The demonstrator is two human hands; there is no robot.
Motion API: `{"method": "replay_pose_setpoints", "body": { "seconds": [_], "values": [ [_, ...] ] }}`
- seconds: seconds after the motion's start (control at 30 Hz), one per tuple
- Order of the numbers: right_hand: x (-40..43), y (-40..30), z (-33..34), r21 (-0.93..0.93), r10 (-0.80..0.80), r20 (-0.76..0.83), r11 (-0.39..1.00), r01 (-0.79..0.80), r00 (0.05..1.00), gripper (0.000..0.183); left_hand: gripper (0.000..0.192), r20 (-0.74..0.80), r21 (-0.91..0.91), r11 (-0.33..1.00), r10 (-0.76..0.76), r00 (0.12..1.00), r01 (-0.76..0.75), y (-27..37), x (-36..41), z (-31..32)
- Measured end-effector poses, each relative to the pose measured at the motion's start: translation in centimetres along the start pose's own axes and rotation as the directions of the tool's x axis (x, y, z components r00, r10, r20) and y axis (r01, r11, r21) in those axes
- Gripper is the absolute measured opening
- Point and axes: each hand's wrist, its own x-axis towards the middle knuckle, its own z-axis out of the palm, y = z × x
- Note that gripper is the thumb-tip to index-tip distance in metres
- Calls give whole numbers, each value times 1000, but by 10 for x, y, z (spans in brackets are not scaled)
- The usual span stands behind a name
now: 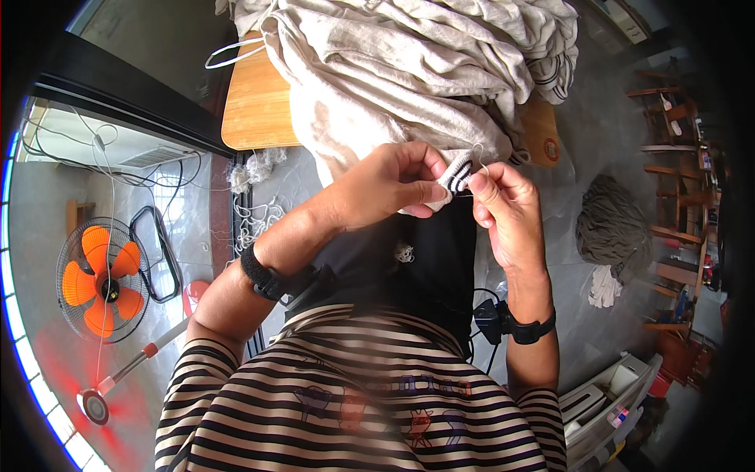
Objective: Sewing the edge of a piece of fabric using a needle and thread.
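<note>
A large cream knit garment (377, 82) lies heaped in front of me and drapes over the near edge of a wooden table. One corner of it ends in a ribbed band with dark stripes (459, 176). My left hand (392, 183) pinches the fabric just left of this band, thumb against fingers. On the other side, my right hand (508, 206) has thumb and forefinger closed at the band's tip, where a fine light thread (481, 154) loops up. Whether those fingertips grip only the thread or the knit edge too, I cannot tell.
The wooden table (259, 100) shows at the left of the cloth. Thread scraps (259, 221) litter the floor. To the left stand an orange-bladed fan (103, 280) and a second, red spinning fan (93, 406). A dark cloth heap (610, 221) lies right, near wooden racks (678, 200).
</note>
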Motion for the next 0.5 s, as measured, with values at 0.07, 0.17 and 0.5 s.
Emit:
{"method": "replay_pose_setpoints", "body": {
  "seconds": [0.07,0.17,0.5],
  "values": [
    [-2,-2,-1,112,23,1,993,-23,1000,13,15,19,-28,999,15,1000,-15,-2,2,0],
    [-3,-6,3,67,-1,11,998,0,1000,13,18,60,11,1000,29,998,-29,0,3,4],
    [-18,1,0,-286,-272,199,903,321,942,10,34,92,61,997,50,994,-56,-29,19,13]
  ]
}}
